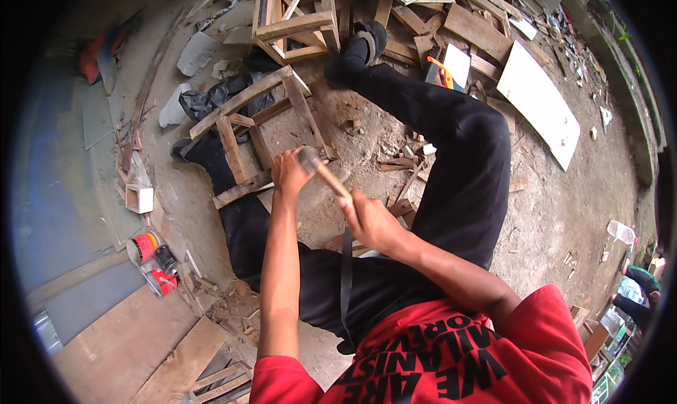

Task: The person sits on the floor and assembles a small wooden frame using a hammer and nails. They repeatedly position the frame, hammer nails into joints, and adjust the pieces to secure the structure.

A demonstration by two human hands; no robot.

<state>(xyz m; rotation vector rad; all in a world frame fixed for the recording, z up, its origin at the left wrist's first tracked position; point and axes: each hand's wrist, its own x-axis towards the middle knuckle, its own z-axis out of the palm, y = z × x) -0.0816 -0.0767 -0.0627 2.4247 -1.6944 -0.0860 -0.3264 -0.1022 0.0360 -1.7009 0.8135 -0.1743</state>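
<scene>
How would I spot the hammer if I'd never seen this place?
Find the spread black trousers, then the open wooden frame by the left shin. To that frame's lower right, the right hand grips the hammer. Unlike the frame's flat slats, its slim, pale handle ends in a grey head beside the left hand.

Hammer (328,175): handle (338,185) pale tan, head (308,159) dull grey. Wooden frame (230,150) weathered brown. Shirt (543,340) red, bold black lettering. Trousers (465,157) plain black. Plastic bag (201,103) black. Large board (539,104) white. Upper tin (144,246) red and yellow. Ground (543,220) dusty grey-brown.
</scene>
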